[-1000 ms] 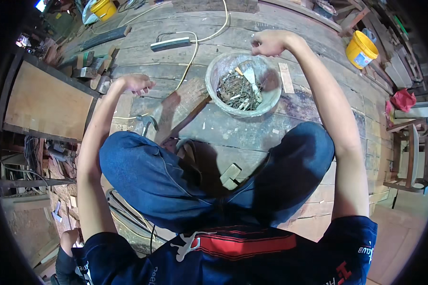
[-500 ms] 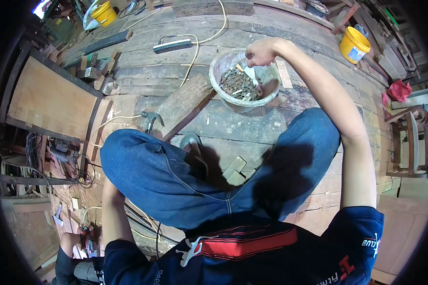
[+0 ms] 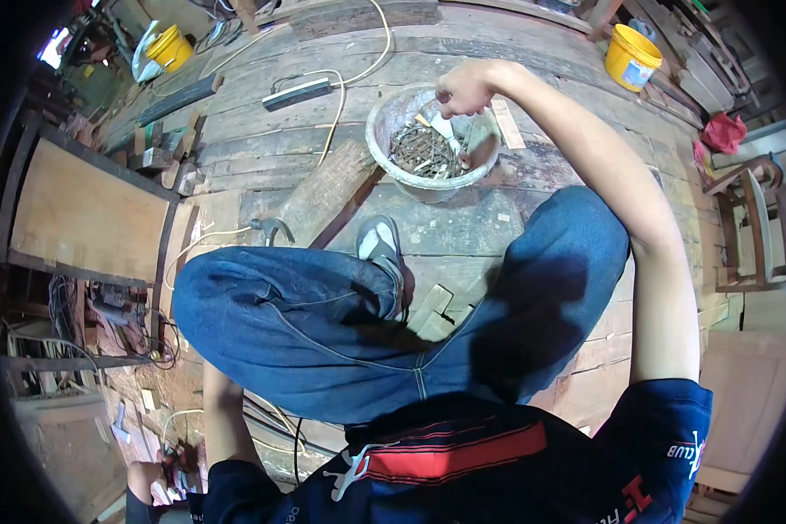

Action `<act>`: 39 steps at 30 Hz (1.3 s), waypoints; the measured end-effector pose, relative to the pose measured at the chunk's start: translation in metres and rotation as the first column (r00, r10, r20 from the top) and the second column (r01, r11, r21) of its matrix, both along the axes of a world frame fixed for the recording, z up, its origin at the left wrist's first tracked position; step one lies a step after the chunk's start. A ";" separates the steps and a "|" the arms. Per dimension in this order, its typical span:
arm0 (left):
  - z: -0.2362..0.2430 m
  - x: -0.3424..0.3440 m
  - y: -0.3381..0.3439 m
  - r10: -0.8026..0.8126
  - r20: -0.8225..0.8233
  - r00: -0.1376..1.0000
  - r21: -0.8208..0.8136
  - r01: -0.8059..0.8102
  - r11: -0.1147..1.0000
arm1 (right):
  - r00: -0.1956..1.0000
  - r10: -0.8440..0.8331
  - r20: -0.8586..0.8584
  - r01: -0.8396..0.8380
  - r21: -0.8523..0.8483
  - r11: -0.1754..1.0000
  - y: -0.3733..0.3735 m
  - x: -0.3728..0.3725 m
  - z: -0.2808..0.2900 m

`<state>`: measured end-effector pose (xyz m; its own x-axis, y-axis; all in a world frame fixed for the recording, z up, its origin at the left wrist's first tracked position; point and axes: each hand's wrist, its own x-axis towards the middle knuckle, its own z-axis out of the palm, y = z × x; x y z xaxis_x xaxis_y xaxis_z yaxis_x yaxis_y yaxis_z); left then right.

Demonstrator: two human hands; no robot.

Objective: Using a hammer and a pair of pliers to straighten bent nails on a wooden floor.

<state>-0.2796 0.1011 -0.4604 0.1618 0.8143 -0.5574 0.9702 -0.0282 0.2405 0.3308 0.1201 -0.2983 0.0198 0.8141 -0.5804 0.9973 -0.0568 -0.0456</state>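
Note:
My right hand (image 3: pixel 465 90) hangs over the far right part of a round, whitish-stained bucket (image 3: pixel 382 166). Its fingers are curled together; what they hold, if anything, is hidden. Below them in the bucket lie a heap of nails and scraps (image 3: pixel 424 150) and a flat white piece (image 3: pixel 444 127). My left forearm (image 3: pixel 224 410) runs up beneath my bent left leg, which hides the hand. Near the left knee, a claw hammer (image 3: pixel 273 229) rests beside a thick wooden plank (image 3: pixel 327 192).
A power strip (image 3: pixel 297 94) with a pale cord lies beyond the plank. Yellow buckets (image 3: pixel 633 58) stand far right and far left. A framed panel (image 3: pixel 92 210) is at left. Another person's hand (image 3: pixel 144 480) shows lower left. Small wood blocks (image 3: pixel 432 310) lie between my legs.
My left leg has shifted, and more of the left shoe now shows. The right hand stays over the bucket with its fingers curled. The whole view has shifted slightly.

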 end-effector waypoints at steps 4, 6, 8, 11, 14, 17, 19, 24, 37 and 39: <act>-0.007 -0.001 0.006 -0.002 0.026 1.000 -0.002 0.002 1.000 | 0.998 -0.045 -0.047 0.044 -0.017 0.999 -0.009 0.004 0.004; -0.012 -0.002 0.009 -0.002 0.042 0.999 -0.009 0.003 1.000 | 0.998 -0.043 -0.040 0.041 -0.044 0.998 -0.013 0.006 0.002; -0.015 -0.005 0.011 0.002 0.058 0.998 -0.014 -0.001 1.000 | 0.998 -0.048 -0.047 0.046 -0.055 0.997 -0.016 0.006 0.000; -0.019 -0.010 0.012 0.007 0.082 0.997 -0.020 -0.005 1.000 | 0.999 -0.007 -0.041 0.005 -0.033 0.999 -0.018 0.004 -0.002; -0.019 -0.016 0.012 0.018 0.095 0.995 -0.021 -0.016 1.000 | 1.000 -0.003 -0.030 0.002 -0.020 1.000 -0.022 0.002 0.006; -0.021 -0.018 0.014 0.020 0.113 0.993 -0.022 -0.017 1.000 | 1.000 0.019 -0.023 -0.019 0.002 1.000 -0.023 0.001 0.025; -0.022 -0.016 0.017 0.019 0.123 0.992 -0.026 -0.016 1.000 | 0.999 -0.050 -0.007 0.050 0.003 0.999 -0.025 0.000 0.040; -0.024 0.006 0.038 -0.005 0.200 0.980 -0.016 0.008 1.000 | 0.988 -0.109 0.111 0.103 0.060 0.993 -0.024 -0.004 0.075; -0.059 0.154 0.183 0.049 0.792 0.609 -0.214 0.202 0.956 | 0.993 -0.065 0.099 0.064 0.008 0.998 0.066 0.005 0.080; -0.046 0.168 0.190 0.027 0.803 0.595 -0.160 0.173 0.972 | 0.989 -0.142 -0.036 0.145 0.122 0.982 0.075 -0.004 0.059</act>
<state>-0.1115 0.2906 -0.5061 0.6745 0.6651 -0.3204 0.3837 0.0549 0.9218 0.3266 0.1956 -0.2396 0.1277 0.8693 -0.4775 0.9775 -0.1918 -0.0877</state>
